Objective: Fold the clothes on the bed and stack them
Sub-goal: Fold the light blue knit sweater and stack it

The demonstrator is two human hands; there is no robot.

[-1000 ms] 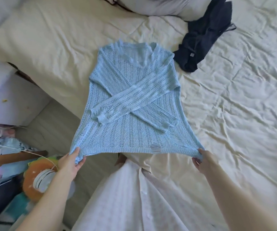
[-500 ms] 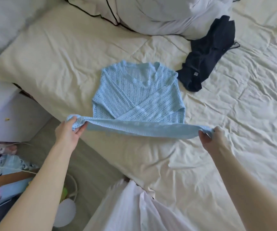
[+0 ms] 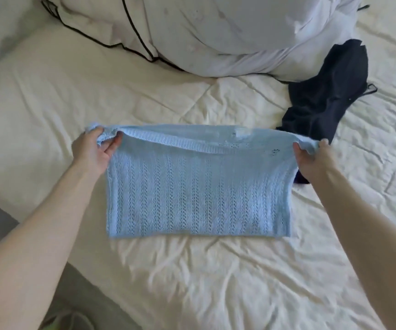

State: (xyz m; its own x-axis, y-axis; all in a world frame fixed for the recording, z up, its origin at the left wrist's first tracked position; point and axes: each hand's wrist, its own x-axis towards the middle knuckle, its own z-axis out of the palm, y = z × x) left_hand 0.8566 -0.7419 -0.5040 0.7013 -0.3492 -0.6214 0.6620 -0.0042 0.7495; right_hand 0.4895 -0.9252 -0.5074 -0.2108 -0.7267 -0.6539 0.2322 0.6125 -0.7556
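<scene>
Here, light blue knit sweater [image 3: 198, 198] folded in half, flat on the cream bed [image 3: 216, 277], near fold edge straight. Far hem corners pinched, lifted slightly: left corner by left hand [image 3: 92, 152], right corner by right hand [image 3: 312, 158], fingers curled round the knit. Just beyond the right corner, crumpled dark garment [image 3: 327, 98]. Farther off, white pillows [image 3: 227, 34] with black piping.
</scene>
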